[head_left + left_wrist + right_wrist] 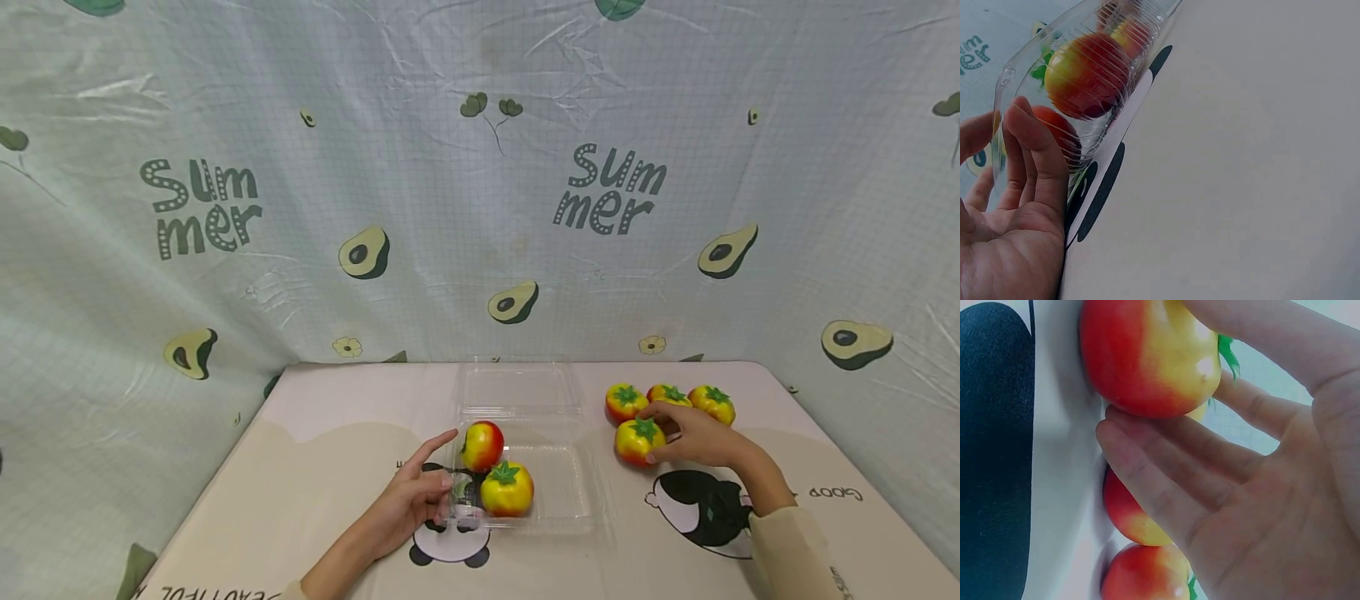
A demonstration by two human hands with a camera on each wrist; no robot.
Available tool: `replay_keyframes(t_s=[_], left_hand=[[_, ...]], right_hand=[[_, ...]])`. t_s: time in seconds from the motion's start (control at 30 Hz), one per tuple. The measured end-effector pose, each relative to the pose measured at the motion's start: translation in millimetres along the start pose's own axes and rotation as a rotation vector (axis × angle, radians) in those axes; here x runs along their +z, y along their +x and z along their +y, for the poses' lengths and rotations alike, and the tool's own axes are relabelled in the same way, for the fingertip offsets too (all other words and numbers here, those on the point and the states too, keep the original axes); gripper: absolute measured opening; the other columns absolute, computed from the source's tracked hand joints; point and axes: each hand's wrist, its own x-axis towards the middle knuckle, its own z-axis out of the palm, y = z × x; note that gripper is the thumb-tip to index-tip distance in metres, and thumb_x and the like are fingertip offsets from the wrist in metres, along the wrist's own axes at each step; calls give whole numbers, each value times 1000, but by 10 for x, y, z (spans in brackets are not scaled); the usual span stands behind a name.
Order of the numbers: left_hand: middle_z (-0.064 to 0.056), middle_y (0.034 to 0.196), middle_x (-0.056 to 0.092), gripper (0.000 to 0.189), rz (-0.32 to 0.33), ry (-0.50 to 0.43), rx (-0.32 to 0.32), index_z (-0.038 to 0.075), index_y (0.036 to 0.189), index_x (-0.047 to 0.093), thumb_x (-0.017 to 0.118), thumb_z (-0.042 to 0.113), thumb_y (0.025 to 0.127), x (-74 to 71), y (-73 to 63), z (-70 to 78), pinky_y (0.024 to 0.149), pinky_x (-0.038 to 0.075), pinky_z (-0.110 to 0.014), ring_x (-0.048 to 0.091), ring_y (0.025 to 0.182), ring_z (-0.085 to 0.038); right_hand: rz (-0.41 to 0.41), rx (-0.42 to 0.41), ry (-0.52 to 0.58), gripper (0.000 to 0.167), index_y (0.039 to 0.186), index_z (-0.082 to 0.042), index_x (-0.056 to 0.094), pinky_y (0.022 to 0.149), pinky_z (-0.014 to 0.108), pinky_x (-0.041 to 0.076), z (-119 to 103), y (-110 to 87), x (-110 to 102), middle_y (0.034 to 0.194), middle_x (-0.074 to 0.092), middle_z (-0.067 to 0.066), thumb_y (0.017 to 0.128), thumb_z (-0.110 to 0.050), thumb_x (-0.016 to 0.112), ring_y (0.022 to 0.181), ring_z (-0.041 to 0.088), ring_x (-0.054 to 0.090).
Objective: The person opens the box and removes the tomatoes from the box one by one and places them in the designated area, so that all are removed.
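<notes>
A clear plastic box lies with its lid folded back behind it. Inside, on the left side, are two red-and-yellow tomatoes, one tipped on its side and one with its green star-shaped top facing up. My left hand holds the box's left edge, its index finger stretched out; the left wrist view shows fingers bent at the clear rim. To the right of the box, my right hand grips a tomato between thumb and fingers. Whether that tomato touches the table is unclear.
Three more tomatoes stand in a row behind the right hand: left, middle and right. A printed cloth covers the table. Behind it hangs a curtain with avocado prints.
</notes>
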Motion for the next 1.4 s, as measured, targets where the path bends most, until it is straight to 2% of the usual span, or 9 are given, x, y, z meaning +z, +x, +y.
replay_keyframes(t_s=[0.33,0.57,0.83,0.97,1.23,1.4], left_hand=[[6,76,61,69,-1,-1,5,27,165,16,47,9,106,-2,-4,-2,66,52,-22,58,66,-10],[5,76,61,69,2,-3,-2,27,165,15,47,10,106,1,-5,-2,66,53,-22,57,66,-10],[5,76,61,69,-2,3,2,26,165,15,47,9,106,-1,-4,-3,66,53,-22,57,66,-10],[5,76,61,69,-7,-1,6,26,165,14,46,9,106,-2,-5,-4,66,52,-22,57,66,-10],[5,76,61,69,-9,-1,9,26,165,15,47,9,106,-1,-6,-7,65,52,-22,57,66,-10],[5,76,61,69,-10,-2,8,26,165,15,47,9,106,-3,-2,-10,66,52,-22,57,66,-10]], right_hand=[[-4,-14,6,59,130,-1,59,94,47,59,12,-3,-5,124,66,16,82,-24,86,110,29,64],[-2,-6,-4,60,131,-3,60,93,43,60,39,6,-5,125,65,16,82,-25,86,111,29,64],[-4,-29,3,60,130,-2,59,95,48,59,22,-10,-9,126,64,17,81,-24,86,112,31,64],[-4,-29,2,60,130,-2,59,94,45,59,26,-11,-9,127,64,17,82,-24,86,112,30,64],[-3,-20,2,59,130,-4,60,90,30,56,41,-15,-16,127,65,17,81,-24,86,112,30,64],[-2,-14,7,60,130,-4,60,91,34,58,34,-23,-22,127,64,18,80,-23,86,112,30,64]])
